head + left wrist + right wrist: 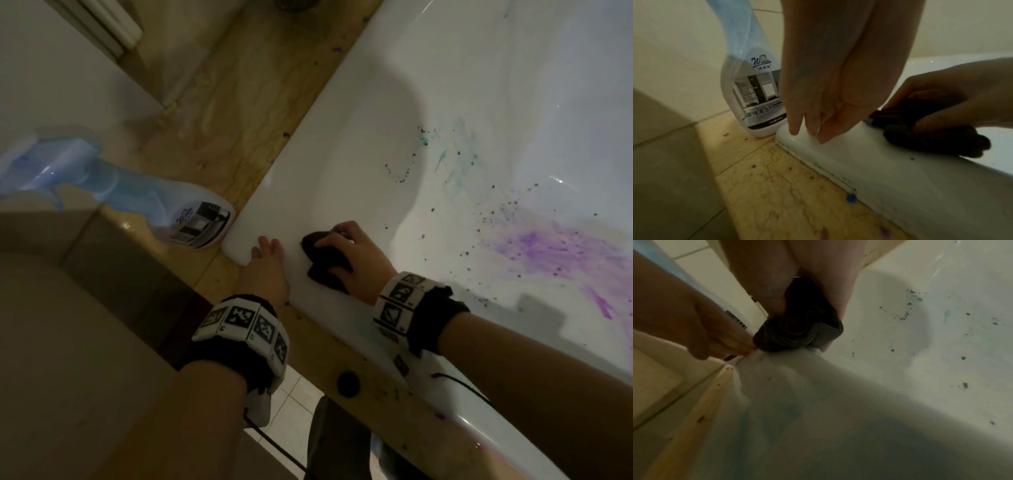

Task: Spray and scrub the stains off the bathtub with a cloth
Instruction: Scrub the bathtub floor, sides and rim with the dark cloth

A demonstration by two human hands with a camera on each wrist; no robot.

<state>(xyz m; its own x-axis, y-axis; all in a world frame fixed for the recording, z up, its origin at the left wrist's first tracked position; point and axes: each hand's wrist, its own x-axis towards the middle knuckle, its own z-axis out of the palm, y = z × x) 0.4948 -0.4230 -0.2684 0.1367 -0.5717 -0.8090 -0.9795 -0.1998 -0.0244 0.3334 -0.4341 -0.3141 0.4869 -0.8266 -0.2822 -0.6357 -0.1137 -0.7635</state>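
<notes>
The white bathtub point(308, 164) runs from lower left to upper right, its rim point(869, 155) near me. Purple stains point(544, 246) and green-black specks point(452, 154) mark its inside wall point(920, 353). My right hand point(352, 253) grips a dark bunched cloth point(325, 260) and presses it on the rim; the cloth point(797, 331) fills the palm in the right wrist view and shows as the cloth point(931, 129) in the left wrist view. My left hand point(269, 260) rests with straight fingers point(812, 123) on the rim's corner. A blue and white spray bottle point(144, 202) stands just left of that corner.
A yellowish marble ledge point(246, 85) borders the tub and carries small paint flecks point(851, 198). Beige tiled wall point(674, 65) rises behind the spray bottle point(754, 91). A grey-beige surface point(68, 342) fills the lower left, with floor tiles point(294, 404) below.
</notes>
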